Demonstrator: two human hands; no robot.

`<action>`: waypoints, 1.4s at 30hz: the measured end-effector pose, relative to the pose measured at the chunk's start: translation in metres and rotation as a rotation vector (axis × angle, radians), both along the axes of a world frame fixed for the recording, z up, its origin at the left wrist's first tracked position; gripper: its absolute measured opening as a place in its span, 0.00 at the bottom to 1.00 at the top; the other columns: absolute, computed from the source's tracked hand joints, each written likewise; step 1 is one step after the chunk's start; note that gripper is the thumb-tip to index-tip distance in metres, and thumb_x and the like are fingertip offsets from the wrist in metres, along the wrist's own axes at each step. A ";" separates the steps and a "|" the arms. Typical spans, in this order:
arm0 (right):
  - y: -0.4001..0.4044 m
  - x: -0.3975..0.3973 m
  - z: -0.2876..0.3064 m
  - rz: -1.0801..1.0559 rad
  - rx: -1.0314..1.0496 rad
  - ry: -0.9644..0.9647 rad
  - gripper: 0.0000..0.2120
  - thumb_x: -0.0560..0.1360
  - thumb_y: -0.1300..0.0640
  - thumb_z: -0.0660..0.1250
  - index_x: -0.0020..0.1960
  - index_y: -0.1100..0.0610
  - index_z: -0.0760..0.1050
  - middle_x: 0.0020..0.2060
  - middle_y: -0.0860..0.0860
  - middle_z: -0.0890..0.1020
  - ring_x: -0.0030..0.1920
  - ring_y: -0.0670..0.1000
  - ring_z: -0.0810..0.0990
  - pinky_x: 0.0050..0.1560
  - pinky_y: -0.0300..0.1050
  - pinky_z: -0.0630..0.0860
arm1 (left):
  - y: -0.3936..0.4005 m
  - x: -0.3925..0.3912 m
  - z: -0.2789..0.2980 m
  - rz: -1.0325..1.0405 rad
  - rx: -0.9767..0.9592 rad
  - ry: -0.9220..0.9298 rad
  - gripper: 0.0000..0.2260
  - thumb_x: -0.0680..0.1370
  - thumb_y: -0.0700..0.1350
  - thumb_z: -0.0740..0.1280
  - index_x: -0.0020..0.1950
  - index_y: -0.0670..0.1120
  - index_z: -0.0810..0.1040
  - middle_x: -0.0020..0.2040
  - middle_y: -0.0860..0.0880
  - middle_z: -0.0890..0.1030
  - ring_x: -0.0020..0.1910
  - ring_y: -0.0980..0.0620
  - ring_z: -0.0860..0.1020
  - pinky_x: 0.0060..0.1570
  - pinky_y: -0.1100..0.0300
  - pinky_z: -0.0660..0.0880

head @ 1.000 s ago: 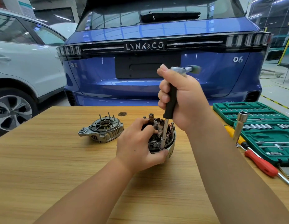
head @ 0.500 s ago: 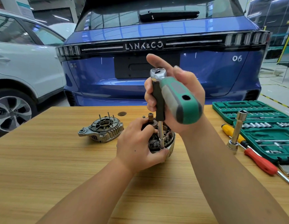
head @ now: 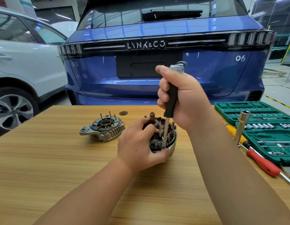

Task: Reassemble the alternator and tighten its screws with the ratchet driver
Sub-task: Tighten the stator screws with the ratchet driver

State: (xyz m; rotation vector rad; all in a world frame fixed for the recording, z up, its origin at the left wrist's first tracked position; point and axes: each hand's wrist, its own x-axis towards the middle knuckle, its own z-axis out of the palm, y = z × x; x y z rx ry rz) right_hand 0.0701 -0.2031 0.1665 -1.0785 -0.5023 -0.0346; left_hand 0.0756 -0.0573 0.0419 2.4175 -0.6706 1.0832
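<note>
Wood-grain worktop (head: 43,159) stands behind a blue car (head: 157,78), a white car (head: 27,62) at left. Left hand (head: 137,148) grips the alternator (head: 165,137) mid-worktop. Right hand (head: 183,98) grips the ratchet driver (head: 171,101) upright, its socket down on the alternator's rim. End cover (head: 103,129) lies just left; green socket case (head: 262,127) and screwdrivers (head: 261,163) sit right.

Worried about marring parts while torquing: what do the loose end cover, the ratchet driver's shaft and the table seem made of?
End cover: looks like cast aluminium, dull grey with ribbed fins. Ratchet driver shaft: bright mirror-like metal, probably chromed steel; its sleeve looks like matte black rubber or plastic. Table: wood-grain top, possibly laminate.
</note>
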 end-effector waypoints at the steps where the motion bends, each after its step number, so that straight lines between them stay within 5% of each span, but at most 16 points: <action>1: 0.000 0.000 -0.001 0.099 0.029 -0.004 0.06 0.78 0.59 0.67 0.55 0.55 0.76 0.32 0.48 0.74 0.29 0.46 0.71 0.34 0.42 0.65 | 0.001 0.000 0.000 -0.002 -0.002 -0.001 0.26 0.65 0.67 0.69 0.49 0.47 0.83 0.56 0.48 0.79 0.52 0.48 0.79 0.38 0.55 0.78; 4: 0.003 0.000 -0.006 0.180 0.075 -0.134 0.15 0.78 0.64 0.64 0.62 0.49 0.74 0.36 0.51 0.73 0.33 0.47 0.72 0.34 0.41 0.68 | 0.002 0.002 -0.002 -0.008 0.000 -0.006 0.26 0.65 0.67 0.68 0.50 0.48 0.81 0.56 0.48 0.78 0.52 0.48 0.79 0.38 0.56 0.76; 11: 0.005 0.004 -0.011 0.183 0.034 -0.307 0.19 0.79 0.66 0.60 0.66 0.50 0.72 0.38 0.52 0.74 0.33 0.50 0.72 0.32 0.43 0.70 | 0.003 0.003 -0.003 -0.018 0.002 -0.013 0.25 0.66 0.67 0.69 0.49 0.49 0.80 0.56 0.49 0.77 0.53 0.49 0.77 0.37 0.54 0.77; 17: 0.005 0.002 -0.008 0.350 0.074 -0.249 0.28 0.73 0.41 0.61 0.70 0.54 0.69 0.40 0.56 0.76 0.35 0.53 0.70 0.36 0.47 0.65 | 0.001 0.002 -0.002 -0.002 -0.010 -0.009 0.24 0.64 0.67 0.70 0.48 0.49 0.80 0.56 0.49 0.78 0.51 0.48 0.78 0.37 0.56 0.76; 22: 0.006 -0.002 -0.006 0.309 0.061 -0.171 0.29 0.74 0.39 0.60 0.68 0.55 0.68 0.38 0.52 0.77 0.34 0.49 0.72 0.35 0.43 0.68 | 0.002 0.002 -0.002 -0.003 -0.015 -0.014 0.24 0.64 0.66 0.70 0.48 0.49 0.80 0.56 0.49 0.78 0.51 0.48 0.78 0.38 0.56 0.76; 27: 0.011 -0.004 -0.003 -0.160 -0.020 -0.127 0.09 0.80 0.52 0.67 0.52 0.58 0.75 0.29 0.48 0.72 0.26 0.47 0.67 0.28 0.41 0.65 | 0.001 0.002 -0.003 0.006 -0.006 -0.005 0.26 0.64 0.67 0.69 0.50 0.49 0.82 0.56 0.49 0.78 0.53 0.48 0.79 0.38 0.55 0.78; 29: 0.010 -0.002 -0.002 -0.261 -0.068 -0.102 0.08 0.80 0.55 0.69 0.44 0.58 0.75 0.27 0.48 0.70 0.25 0.47 0.66 0.28 0.41 0.65 | 0.001 0.001 -0.002 0.005 -0.008 -0.009 0.26 0.65 0.67 0.68 0.49 0.48 0.82 0.56 0.49 0.78 0.53 0.48 0.79 0.38 0.55 0.78; 31: 0.005 0.000 -0.002 -0.106 -0.040 -0.044 0.09 0.80 0.55 0.69 0.45 0.60 0.74 0.29 0.48 0.72 0.26 0.46 0.68 0.31 0.42 0.64 | 0.001 0.000 -0.002 0.002 -0.012 -0.015 0.25 0.64 0.67 0.68 0.49 0.48 0.82 0.55 0.49 0.78 0.53 0.48 0.79 0.39 0.56 0.77; 35: 0.003 0.001 -0.007 0.182 0.032 -0.100 0.14 0.77 0.60 0.65 0.63 0.55 0.75 0.35 0.49 0.74 0.31 0.46 0.70 0.34 0.41 0.64 | 0.001 0.001 -0.002 0.004 -0.012 -0.005 0.25 0.64 0.67 0.69 0.48 0.48 0.81 0.56 0.48 0.79 0.52 0.48 0.79 0.39 0.55 0.77; 42: 0.011 0.005 -0.014 0.051 -0.013 -0.365 0.19 0.79 0.67 0.64 0.57 0.43 0.79 0.39 0.49 0.76 0.33 0.48 0.72 0.34 0.41 0.72 | -0.001 -0.002 0.000 0.017 0.000 0.008 0.25 0.64 0.67 0.68 0.47 0.48 0.81 0.56 0.48 0.79 0.52 0.48 0.79 0.38 0.57 0.76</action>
